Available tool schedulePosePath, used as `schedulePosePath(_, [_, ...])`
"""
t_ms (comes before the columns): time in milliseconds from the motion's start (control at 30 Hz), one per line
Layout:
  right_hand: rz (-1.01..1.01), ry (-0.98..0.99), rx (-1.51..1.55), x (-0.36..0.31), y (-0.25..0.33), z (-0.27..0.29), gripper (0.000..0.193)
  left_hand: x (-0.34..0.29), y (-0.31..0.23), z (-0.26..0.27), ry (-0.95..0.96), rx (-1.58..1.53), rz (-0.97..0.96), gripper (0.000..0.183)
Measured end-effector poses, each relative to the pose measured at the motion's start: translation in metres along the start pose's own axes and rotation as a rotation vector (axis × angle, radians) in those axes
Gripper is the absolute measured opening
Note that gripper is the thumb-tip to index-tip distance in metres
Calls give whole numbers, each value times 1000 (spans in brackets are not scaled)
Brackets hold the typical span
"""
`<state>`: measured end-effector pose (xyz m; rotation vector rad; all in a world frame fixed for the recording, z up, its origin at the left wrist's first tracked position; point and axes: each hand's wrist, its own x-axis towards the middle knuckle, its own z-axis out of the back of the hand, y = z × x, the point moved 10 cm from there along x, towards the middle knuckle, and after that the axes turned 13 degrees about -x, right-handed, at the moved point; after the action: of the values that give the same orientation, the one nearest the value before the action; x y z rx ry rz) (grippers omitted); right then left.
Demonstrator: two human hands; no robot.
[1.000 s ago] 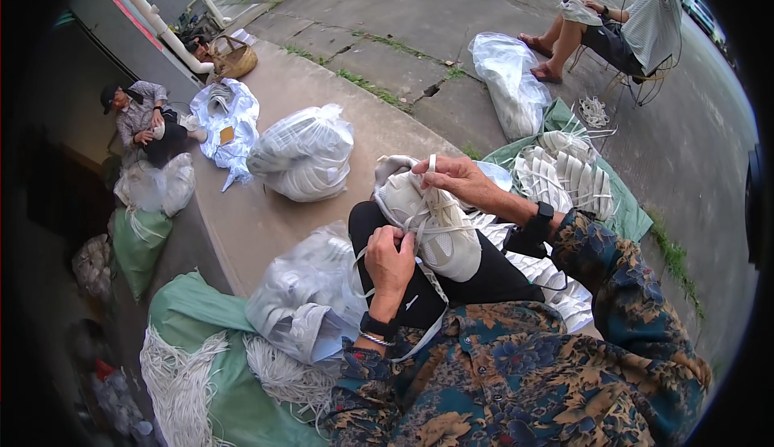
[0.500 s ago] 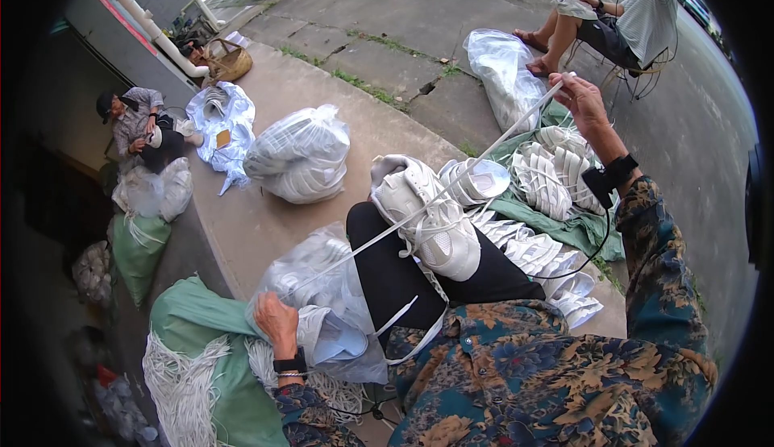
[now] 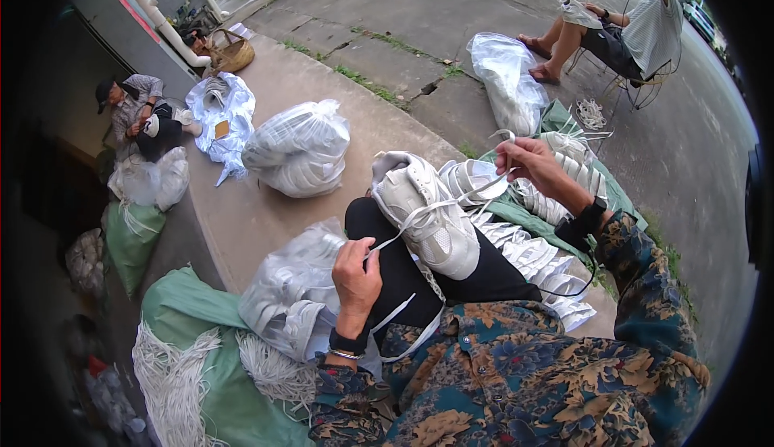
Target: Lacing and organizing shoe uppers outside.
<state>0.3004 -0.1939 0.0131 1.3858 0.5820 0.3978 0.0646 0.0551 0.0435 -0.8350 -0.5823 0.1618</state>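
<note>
A white sneaker (image 3: 451, 245) rests across my black-trousered lap, toe toward me. Through its front eyelets runs a white shoelace (image 3: 390, 242), one side leading to each hand. Left of the sneaker, my left hand (image 3: 357, 279) pinches one end. My right hand (image 3: 536, 169), raised beyond the sneaker to the right, pinches the other side, with a short curled tip sticking up above the fingers. Between the hands the lace hangs slightly slack. A second loose white lace (image 3: 426, 332) dangles over my thigh near the shirt hem.
Several white shoe pieces (image 3: 536, 261) line up at right beside a green sack (image 3: 609, 177). A clear bag of shoes (image 3: 294, 294) and a green sack with bundled laces (image 3: 173, 374) lie at left. Further off are a filled plastic bag (image 3: 298, 153) and two seated people.
My hands have come closer together: the right moved down and left, the left up and right. The lace, earlier stretched straight in a long diagonal, now runs low across the sneaker.
</note>
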Motion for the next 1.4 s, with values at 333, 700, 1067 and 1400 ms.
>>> schedulePosePath(333, [744,247,-1083,-38,34,-167,19,27,-37,-51,26,193,-183,12])
schedulePosePath(700, [572,406,-1103,-13,26,-159,16,33,25,-57,149,-226,40,8])
schedulePosePath(1067, [517,357,-751,6,32,-153,21,24,42,-31,52,-246,258,8])
schedulePosePath(1400, [623,296,-640,2,24,-151,22,6,46,21,-101,-3,230,13])
